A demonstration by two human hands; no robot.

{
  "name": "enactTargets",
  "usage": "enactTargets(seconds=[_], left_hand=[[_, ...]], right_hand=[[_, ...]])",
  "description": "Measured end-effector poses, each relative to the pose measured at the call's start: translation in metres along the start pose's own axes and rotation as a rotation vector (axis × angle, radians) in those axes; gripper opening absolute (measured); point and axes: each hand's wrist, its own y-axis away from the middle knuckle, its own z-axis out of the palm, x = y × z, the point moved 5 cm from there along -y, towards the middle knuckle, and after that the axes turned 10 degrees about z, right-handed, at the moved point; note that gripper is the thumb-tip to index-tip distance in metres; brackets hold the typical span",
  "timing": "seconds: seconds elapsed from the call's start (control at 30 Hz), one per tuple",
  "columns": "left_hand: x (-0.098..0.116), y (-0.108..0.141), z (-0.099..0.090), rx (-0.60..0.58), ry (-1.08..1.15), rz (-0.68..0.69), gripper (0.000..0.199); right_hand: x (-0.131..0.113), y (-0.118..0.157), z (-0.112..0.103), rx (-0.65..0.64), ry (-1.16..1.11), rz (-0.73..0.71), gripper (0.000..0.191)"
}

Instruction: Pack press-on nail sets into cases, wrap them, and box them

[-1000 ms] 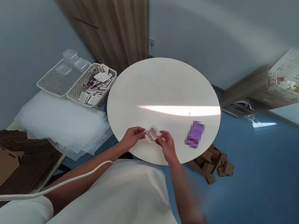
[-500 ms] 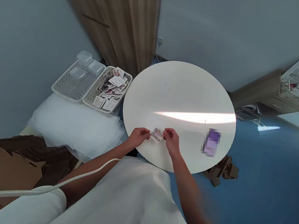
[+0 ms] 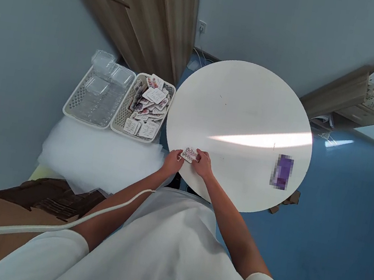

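A small pale card with rows of pinkish and grey pattern (image 3: 189, 155) is pinched between my two hands, over the near left edge of the round white table (image 3: 250, 105). My left hand (image 3: 171, 162) grips its left side with thumb and fingers. On the opposite side, my right hand (image 3: 203, 164) has its fingers closed on the card's right edge. What exactly the pattern consists of is too small to make out. Left of the table, a white basket (image 3: 133, 137) is heaped with similar loose cards (image 3: 154, 95).
Beside that basket stands another white basket (image 3: 74, 97) with clear plastic cases (image 3: 97, 87). Translucent sheets (image 3: 102, 150) lie below both, near brown cardboard (image 3: 15, 221). A blurred purple object (image 3: 283, 170) rests on the table's right. A white cable (image 3: 32, 228) crosses my left arm.
My view has shifted, so the table sits further right. Both hands, still on the card, are now closer to the table's left edge, and the card has turned slightly.
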Motion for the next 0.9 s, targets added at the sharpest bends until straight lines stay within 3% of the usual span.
enactTargets(seconds=[0.23, 0.5, 0.77, 0.9], left_hand=[[-0.002, -0.001, -0.003, -0.023, -0.048, 0.02, 0.044], [-0.001, 0.004, -0.005, -0.185, -0.122, 0.019, 0.052], [-0.01, 0.003, -0.002, -0.191, 0.069, -0.13, 0.054], [-0.012, -0.001, -0.001, -0.212, 0.065, -0.146, 0.058]], right_hand=[[-0.003, -0.005, 0.013, 0.067, -0.003, -0.067, 0.056], [-0.008, -0.001, 0.014, 0.093, 0.009, -0.046, 0.054], [0.003, 0.026, 0.017, -0.025, -0.258, 0.27, 0.054], [-0.007, 0.018, 0.026, -0.043, -0.307, 0.291, 0.056]])
